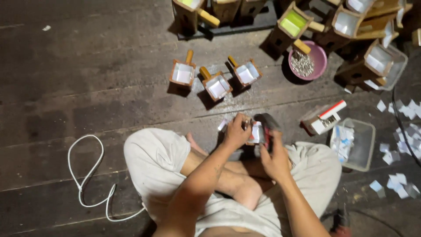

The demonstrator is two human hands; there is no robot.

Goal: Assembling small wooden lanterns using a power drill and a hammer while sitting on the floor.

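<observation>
I sit cross-legged on a dark wooden floor. My left hand [236,131] grips a small wooden box lined with white paper [255,133], held just in front of my knees. My right hand [276,160] is closed around a dark tool [266,124] pressed against the box's right side; the tool's kind is unclear. Three finished-looking wooden boxes with white lining and short handles [183,73] [217,86] [245,72] stand in a row on the floor beyond my hands.
More wooden boxes [293,24] are piled at the back. A pink bowl of small metal pieces [319,58] sits back right. A clear plastic tub [362,142], a small red-and-white box [323,117] and scattered paper squares [405,149] lie right. A white cord [85,175] loops left.
</observation>
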